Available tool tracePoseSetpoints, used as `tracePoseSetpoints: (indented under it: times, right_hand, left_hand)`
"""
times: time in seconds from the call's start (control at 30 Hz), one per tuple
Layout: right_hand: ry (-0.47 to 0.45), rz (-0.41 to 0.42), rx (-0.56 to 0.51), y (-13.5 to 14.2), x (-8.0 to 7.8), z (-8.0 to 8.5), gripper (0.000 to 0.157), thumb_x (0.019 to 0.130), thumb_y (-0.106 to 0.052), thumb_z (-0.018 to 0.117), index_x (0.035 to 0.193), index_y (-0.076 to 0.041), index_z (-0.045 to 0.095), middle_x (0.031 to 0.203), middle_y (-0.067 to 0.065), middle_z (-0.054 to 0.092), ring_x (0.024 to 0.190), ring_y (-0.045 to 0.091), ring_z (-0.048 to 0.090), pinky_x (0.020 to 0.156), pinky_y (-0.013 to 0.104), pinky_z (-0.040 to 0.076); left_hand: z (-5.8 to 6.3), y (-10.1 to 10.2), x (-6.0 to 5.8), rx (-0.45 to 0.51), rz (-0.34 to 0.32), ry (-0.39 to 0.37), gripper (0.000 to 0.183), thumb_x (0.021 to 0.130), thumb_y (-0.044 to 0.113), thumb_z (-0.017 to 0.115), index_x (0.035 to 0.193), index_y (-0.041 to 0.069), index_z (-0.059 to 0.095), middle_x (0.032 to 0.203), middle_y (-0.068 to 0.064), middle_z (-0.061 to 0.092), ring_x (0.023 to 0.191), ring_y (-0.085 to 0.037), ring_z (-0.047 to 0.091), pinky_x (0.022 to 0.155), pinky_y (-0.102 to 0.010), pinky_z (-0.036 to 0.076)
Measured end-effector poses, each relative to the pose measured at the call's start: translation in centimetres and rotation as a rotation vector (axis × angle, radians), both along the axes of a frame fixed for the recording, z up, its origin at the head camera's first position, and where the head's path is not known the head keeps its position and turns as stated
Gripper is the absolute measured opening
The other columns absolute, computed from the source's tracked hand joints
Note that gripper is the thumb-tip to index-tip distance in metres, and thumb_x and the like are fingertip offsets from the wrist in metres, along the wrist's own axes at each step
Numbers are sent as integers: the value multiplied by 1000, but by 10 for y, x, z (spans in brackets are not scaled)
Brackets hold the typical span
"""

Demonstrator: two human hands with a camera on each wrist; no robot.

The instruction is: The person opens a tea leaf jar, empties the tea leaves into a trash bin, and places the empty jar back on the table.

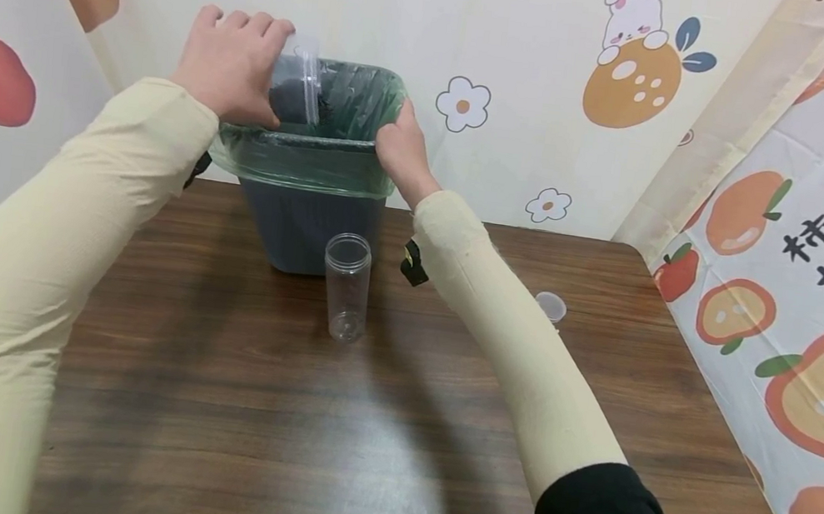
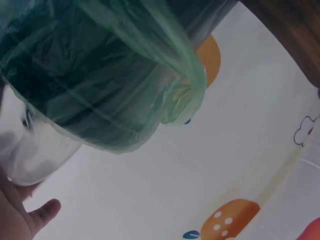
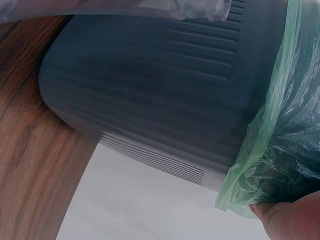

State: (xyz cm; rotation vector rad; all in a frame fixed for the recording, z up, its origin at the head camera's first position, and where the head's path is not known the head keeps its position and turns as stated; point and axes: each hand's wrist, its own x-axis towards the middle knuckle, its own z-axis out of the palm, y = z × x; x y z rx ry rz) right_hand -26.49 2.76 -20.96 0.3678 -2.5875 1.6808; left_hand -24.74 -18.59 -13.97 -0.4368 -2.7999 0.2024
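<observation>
My left hand (image 1: pixel 232 66) grips a clear plastic jar (image 1: pixel 296 86) and holds it tipped over the mouth of a dark grey trash bin (image 1: pixel 295 224). Something dark shows at the jar, inside it or through its wall. A green bin liner (image 1: pixel 307 175) is folded over the bin's rim. On the bin's right side, my right hand (image 1: pixel 406 154) grips the rim through the liner, its thumb (image 3: pixel 295 217) on the green film in the right wrist view. Another clear plastic jar (image 1: pixel 346 288), uncapped, stands upright in front of the bin.
A small round translucent lid (image 1: pixel 552 307) lies to the right on the brown wooden table (image 1: pixel 273 435), partly behind my right forearm. Fruit-patterned cloth (image 1: pixel 510 41) hangs behind the bin and along both sides.
</observation>
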Motion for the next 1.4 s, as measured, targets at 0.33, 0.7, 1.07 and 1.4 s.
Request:
tracePoseSetpoints:
  times: [0.33,0.7,1.07,1.4]
  right_hand:
    - [5,-3,4,0,0,0,61,93,-9,27,153,-15,14,152,-2,31,139,9,26,109,27,25]
    - [0,-16,19,-2,-1,0,61,93,-9,27,153,-15,14,152,-2,31,139,9,26,109,28,26]
    - [20,-24,19,-2,-1,-1,62,92,-8,27,153,-14,15,153,-3,30,139,8,25,108,24,24]
    - [12,-21,15,-2,-1,-1,62,92,-8,27,153,-15,14,153,-3,29,139,7,24,109,23,23]
  left_hand:
    - [-1,1,0,-23,-28,24,102,63,30,83,141,-5,27,132,-33,40,116,-53,38,107,-62,7]
    - [0,1,0,-46,-10,26,104,64,34,82,140,-9,26,128,-35,40,112,-53,40,104,-61,15]
    - [0,3,-1,-34,-13,18,104,64,38,82,139,-9,26,128,-35,42,110,-54,42,107,-62,7]
    - [-2,2,-4,-24,-36,26,99,63,24,81,141,-5,27,136,-32,37,124,-52,32,107,-63,-3]
